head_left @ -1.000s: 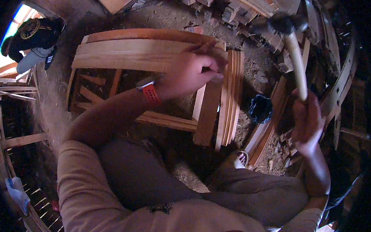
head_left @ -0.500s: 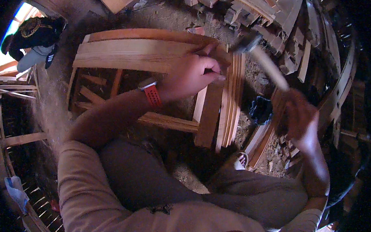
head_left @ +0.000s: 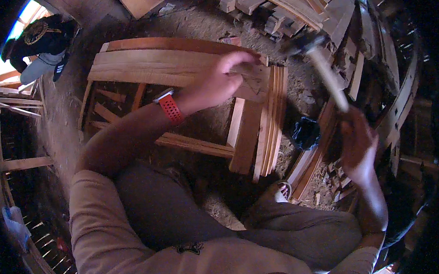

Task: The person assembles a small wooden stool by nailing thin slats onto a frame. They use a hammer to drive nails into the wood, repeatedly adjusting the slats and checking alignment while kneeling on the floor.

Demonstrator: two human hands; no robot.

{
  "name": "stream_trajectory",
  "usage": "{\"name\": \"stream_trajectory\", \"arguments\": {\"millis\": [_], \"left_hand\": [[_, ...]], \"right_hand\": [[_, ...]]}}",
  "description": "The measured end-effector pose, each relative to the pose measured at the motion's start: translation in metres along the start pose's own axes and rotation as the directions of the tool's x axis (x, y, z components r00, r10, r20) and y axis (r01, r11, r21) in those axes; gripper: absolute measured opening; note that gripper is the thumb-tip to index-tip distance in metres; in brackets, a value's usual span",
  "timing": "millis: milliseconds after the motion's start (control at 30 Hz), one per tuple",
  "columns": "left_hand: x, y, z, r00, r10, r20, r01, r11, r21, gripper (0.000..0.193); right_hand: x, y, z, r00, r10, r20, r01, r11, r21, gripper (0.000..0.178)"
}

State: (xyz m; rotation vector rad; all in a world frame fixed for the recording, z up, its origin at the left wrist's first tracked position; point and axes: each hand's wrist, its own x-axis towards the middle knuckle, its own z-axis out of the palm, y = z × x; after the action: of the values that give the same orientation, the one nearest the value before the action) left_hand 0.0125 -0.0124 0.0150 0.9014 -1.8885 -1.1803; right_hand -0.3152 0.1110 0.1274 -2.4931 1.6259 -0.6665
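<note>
My right hand (head_left: 357,139) is closed round the pale wooden handle of a hammer (head_left: 327,77). The dark hammer head is raised at the far right, apart from the wooden frame (head_left: 144,62). Over the frame's right corner, my left hand (head_left: 220,86) has its fingers curled in. Whatever those fingers hold, if anything, is too small or hidden to make out. Pencil-like dark lines show on the wood beside the left fingertips. The frame is made of a wide curved board, a right-hand upright (head_left: 247,136) and a lower rail (head_left: 195,143).
Several thin slats (head_left: 272,120) stand along the frame's right side. A dark blue bundle (head_left: 306,133) lies right of them. Offcuts (head_left: 292,13) are heaped at the far right. Another person (head_left: 40,46) is at the far left. My foot (head_left: 282,190) is near the slats.
The hammer head has lifted slightly away from the frame corner. My left hand has drawn back a little to the left, uncovering the marked wood at the corner.
</note>
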Motion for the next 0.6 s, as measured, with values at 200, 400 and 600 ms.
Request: {"name": "stream_trajectory", "arguments": {"millis": [200, 400, 600], "left_hand": [[0.018, -0.026, -0.014, 0.910, 0.401, -0.109, -0.135, 0.534, 0.835, 0.046], [0.014, -0.035, -0.004, 0.949, 0.314, -0.012, -0.133, 0.437, 0.889, 0.045], [0.013, -0.043, -0.004, 0.912, 0.407, -0.057, -0.118, 0.392, 0.912, 0.043]], "right_hand": [[0.006, -0.010, 0.003, 0.989, -0.009, 0.150, 0.006, 1.000, 0.014, 0.031], [-0.002, -0.003, 0.019, 0.951, -0.187, 0.245, 0.209, 0.976, -0.065, 0.026], [-0.008, -0.007, -0.006, 0.951, 0.297, -0.084, -0.255, 0.911, 0.325, 0.027]]}}
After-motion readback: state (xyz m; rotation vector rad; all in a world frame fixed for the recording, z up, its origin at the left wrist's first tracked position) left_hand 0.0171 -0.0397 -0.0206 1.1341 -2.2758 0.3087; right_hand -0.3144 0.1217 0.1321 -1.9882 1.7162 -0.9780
